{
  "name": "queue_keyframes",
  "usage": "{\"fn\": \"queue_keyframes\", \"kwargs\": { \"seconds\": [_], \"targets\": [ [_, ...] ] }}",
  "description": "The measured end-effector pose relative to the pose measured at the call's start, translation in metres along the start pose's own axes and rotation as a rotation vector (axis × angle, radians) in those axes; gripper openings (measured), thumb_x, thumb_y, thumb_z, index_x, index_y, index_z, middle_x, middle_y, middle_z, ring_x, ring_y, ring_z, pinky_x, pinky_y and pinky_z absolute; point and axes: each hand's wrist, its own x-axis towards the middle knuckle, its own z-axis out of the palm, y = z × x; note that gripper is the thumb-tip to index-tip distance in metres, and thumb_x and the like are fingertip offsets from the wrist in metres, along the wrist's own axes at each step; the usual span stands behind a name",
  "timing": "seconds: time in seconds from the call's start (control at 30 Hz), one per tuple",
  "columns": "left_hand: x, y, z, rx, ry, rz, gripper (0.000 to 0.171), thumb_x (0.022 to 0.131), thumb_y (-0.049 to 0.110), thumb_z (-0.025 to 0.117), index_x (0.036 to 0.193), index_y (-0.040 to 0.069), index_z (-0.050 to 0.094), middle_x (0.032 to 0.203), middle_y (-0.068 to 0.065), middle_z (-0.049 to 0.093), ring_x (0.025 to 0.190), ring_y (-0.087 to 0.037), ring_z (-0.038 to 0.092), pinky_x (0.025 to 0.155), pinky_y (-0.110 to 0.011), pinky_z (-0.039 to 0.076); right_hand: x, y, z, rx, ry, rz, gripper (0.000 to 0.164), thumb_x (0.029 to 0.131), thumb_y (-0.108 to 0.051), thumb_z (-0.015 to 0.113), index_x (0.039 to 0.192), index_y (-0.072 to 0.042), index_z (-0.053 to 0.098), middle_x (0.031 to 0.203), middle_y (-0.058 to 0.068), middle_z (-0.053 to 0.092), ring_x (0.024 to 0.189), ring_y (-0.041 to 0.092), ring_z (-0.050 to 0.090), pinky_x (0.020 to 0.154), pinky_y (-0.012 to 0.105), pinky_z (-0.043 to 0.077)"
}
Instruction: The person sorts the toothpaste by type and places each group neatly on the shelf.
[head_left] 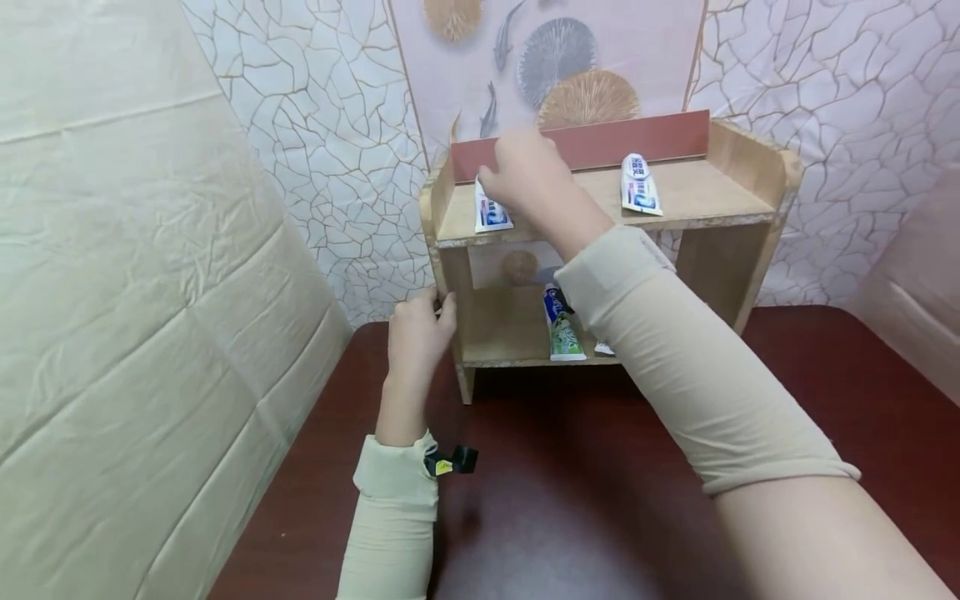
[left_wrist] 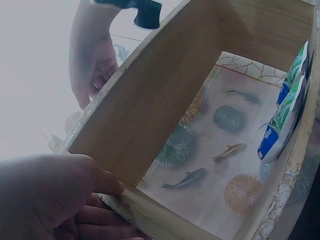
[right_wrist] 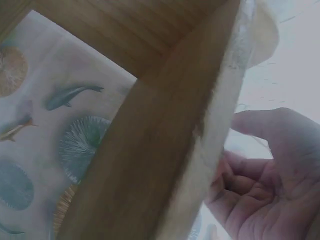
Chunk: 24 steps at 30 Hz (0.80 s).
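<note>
A small wooden shelf rack [head_left: 501,363] stands on the table. My left hand [head_left: 420,333] grips its left side panel, with the thumb on the inner face and fingers outside in the left wrist view. On the left of the top board lies a white and blue toothpaste tube [head_left: 492,218]. My right hand [head_left: 528,171] is over this tube's far end, fingers curled on it and hiding that end. The right wrist view shows the curled right hand [right_wrist: 272,175] beyond the board's edge, with the tube hidden there. A matching toothpaste tube [head_left: 640,187] lies farther right.
On the lower board lies a green and blue toothpaste tube [head_left: 562,329], with another tube [head_left: 604,348] mostly hidden behind my right sleeve. A reddish back strip [head_left: 637,140] and raised wooden sides bound the top board. The dark red table [head_left: 525,483] extends in front.
</note>
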Motion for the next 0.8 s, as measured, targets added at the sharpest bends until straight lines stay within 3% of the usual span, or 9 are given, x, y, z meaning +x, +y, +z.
{"fn": "queue_keyframes", "kwargs": {
  "seconds": [0.1,0.23,0.47,0.6,0.7,0.8],
  "targets": [
    [0.000,-0.001,0.000,0.011,0.013,0.011,0.031,0.101,0.031,0.057,0.094,0.005,0.072,0.099,-0.016,0.076,0.089,-0.038,0.072,0.073,-0.047,0.058,-0.017,-0.001,0.001,0.013,0.078,-0.047,0.044,0.103,-0.038,0.043,0.070,-0.009,0.051,0.059,0.003,0.044,0.062,0.025,0.050,0.067,0.039,0.046],
    [-0.001,-0.002,0.000,0.013,0.014,0.015,0.031,0.101,0.031,0.057,0.096,0.005,0.072,0.101,-0.015,0.076,0.090,-0.038,0.072,0.073,-0.047,0.058,-0.045,0.001,0.005,0.064,0.158,-0.122,0.042,0.102,-0.038,0.047,0.076,-0.007,0.058,0.060,0.003,0.053,0.058,0.023,0.050,0.061,0.035,0.042],
    [0.002,0.005,0.001,0.000,0.021,0.021,0.031,0.101,0.031,0.056,0.100,0.004,0.072,0.102,-0.016,0.075,0.094,-0.040,0.071,0.078,-0.049,0.057,-0.100,0.023,0.014,0.195,0.142,-0.245,0.030,0.101,-0.036,0.057,0.090,-0.010,0.068,0.067,0.000,0.064,0.057,0.016,0.057,0.055,0.031,0.048],
    [-0.002,0.007,-0.001,0.013,-0.077,-0.011,0.033,0.102,0.034,0.054,0.108,0.005,0.066,0.103,-0.018,0.074,0.093,-0.041,0.070,0.076,-0.051,0.056,-0.138,0.045,0.030,0.249,0.223,-0.416,0.019,0.098,-0.027,0.063,0.089,-0.011,0.066,0.073,-0.005,0.063,0.060,0.009,0.056,0.056,0.028,0.049],
    [-0.010,0.008,-0.006,0.048,-0.185,-0.038,0.043,0.102,0.039,0.052,0.126,0.003,0.058,0.110,-0.022,0.071,0.097,-0.044,0.069,0.079,-0.056,0.054,-0.169,0.064,0.048,0.237,0.328,-0.525,0.015,0.095,-0.024,0.067,0.093,-0.010,0.066,0.080,-0.004,0.063,0.070,0.009,0.057,0.060,0.028,0.050],
    [-0.019,0.009,-0.010,0.073,-0.261,-0.052,0.059,0.101,0.043,0.053,0.142,0.002,0.044,0.119,-0.027,0.067,0.104,-0.047,0.066,0.083,-0.060,0.051,-0.200,0.087,0.063,0.206,0.368,-0.514,0.019,0.093,-0.027,0.069,0.102,-0.011,0.067,0.096,-0.002,0.065,0.090,0.012,0.059,0.072,0.032,0.052]
  ]
}}
